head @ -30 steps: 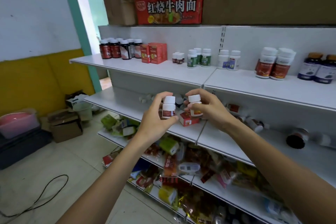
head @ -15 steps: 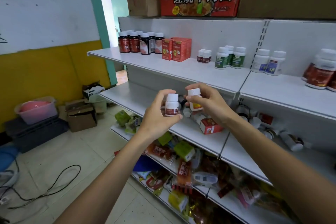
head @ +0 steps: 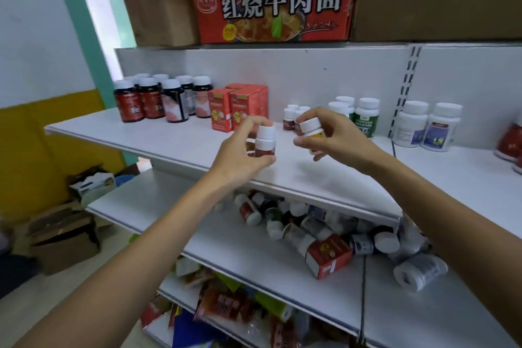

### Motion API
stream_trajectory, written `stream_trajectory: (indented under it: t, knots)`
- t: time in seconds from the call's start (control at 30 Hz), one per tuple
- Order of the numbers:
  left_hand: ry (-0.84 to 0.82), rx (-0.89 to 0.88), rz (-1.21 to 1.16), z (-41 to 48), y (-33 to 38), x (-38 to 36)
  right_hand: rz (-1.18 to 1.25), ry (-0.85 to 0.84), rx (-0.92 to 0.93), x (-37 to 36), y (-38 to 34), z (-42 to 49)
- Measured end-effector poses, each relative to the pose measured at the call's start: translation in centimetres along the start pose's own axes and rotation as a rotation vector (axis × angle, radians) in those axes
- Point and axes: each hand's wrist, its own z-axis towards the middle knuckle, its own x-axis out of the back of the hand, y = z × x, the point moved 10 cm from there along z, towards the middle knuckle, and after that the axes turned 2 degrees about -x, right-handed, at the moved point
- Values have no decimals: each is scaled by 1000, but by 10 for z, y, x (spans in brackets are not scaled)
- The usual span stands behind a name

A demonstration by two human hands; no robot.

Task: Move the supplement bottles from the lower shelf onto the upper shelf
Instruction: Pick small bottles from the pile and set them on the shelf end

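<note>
From left to right along the back of the upper shelf [head: 175,140] stand a cluster of jars [head: 158,100], two boxes [head: 240,107], some small bottles [head: 288,119], a group of taller bottles [head: 366,117] and a pair of tubs [head: 426,128]. Over the shelf's front, the left hand [head: 240,159] holds the left bottle [head: 265,142] and the right hand [head: 337,140] holds the right bottle [head: 311,128], side by side and apart, before the small bottles. A carton [head: 276,3] sits on the top board [head: 381,44]. On the lower shelf [head: 158,206], a pile of bottles [head: 310,226] lies tumbled, with a pack [head: 329,256] at its front. Packets [head: 226,306] lie below that. Floor boxes [head: 65,240] sit far left.
</note>
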Motion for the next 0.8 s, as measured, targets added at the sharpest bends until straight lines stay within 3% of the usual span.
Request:
stream_trajectory:
  t: [0.23,0.5,0.8]
  knots:
    - [-109,-13,8,83,-36,-29,-95,108,-140,21,43,24]
    - [-164,-147,213,143,-67,-60,-148,212,-218,33,53,35]
    - [-205,-63,294,158,-92,-63,-74,282,-258,24,69,39]
